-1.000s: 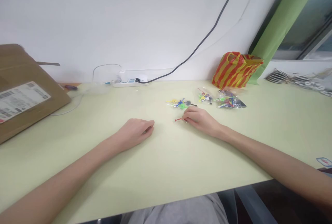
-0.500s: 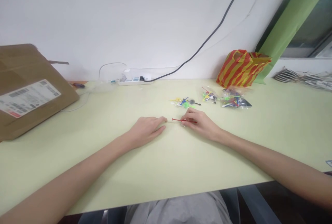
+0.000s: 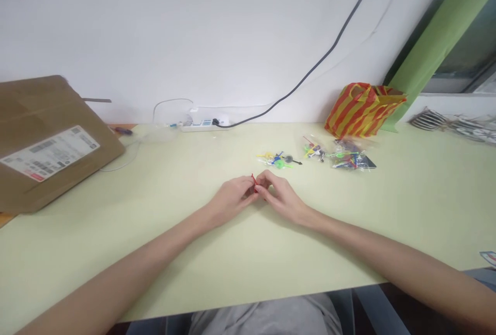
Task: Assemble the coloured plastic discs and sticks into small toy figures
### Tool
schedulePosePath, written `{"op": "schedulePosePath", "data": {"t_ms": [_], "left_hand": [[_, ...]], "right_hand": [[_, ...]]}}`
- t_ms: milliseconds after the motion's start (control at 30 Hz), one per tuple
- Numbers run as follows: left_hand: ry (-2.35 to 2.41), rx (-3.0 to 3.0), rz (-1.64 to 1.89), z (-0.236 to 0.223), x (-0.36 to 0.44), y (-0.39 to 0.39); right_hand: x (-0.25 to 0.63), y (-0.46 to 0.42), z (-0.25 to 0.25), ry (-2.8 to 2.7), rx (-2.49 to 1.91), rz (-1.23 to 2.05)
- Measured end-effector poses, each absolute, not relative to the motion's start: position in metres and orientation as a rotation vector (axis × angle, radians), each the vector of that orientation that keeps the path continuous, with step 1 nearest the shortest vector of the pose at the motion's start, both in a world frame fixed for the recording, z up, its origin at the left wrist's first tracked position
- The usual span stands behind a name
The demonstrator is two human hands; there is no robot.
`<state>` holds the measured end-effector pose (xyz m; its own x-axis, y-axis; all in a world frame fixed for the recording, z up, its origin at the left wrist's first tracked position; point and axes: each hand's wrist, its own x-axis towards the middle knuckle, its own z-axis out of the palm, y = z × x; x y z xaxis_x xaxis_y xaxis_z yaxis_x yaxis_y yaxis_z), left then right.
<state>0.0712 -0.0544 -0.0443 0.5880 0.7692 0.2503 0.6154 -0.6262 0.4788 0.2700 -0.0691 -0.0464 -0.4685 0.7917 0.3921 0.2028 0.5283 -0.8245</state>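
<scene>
Both hands (image 3: pixel 232 199), pinching thin red plastic piece (image 3: pixel 253 178)

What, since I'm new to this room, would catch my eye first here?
The red-and-yellow striped plastic bag stands out most, at the back right of the pale green desk. At centre, the bare left hand and right hand meet around a small red plastic piece. A brown cardboard box with a white label sits at far left.
</scene>
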Motion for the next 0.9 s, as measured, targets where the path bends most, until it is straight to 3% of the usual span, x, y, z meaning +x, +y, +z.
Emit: {"op": "schedulePosePath", "data": {"t_ms": [333,667,900], "left_hand": [[1.044,2.593,0.651,-0.045,0.066,-0.057],[0.801,2.684,0.526,-0.042,0.06,-0.059],[0.785,2.668,0.506,-0.041,0.062,-0.061]], "right_hand": [[0.273,-0.07,-0.045,-1.948,-0.774,1.012],[0.28,-0.072,-0.044,-1.915,-0.723,1.372],[0.282,-0.068,-0.046,-1.916,-0.656,1.444]]}}
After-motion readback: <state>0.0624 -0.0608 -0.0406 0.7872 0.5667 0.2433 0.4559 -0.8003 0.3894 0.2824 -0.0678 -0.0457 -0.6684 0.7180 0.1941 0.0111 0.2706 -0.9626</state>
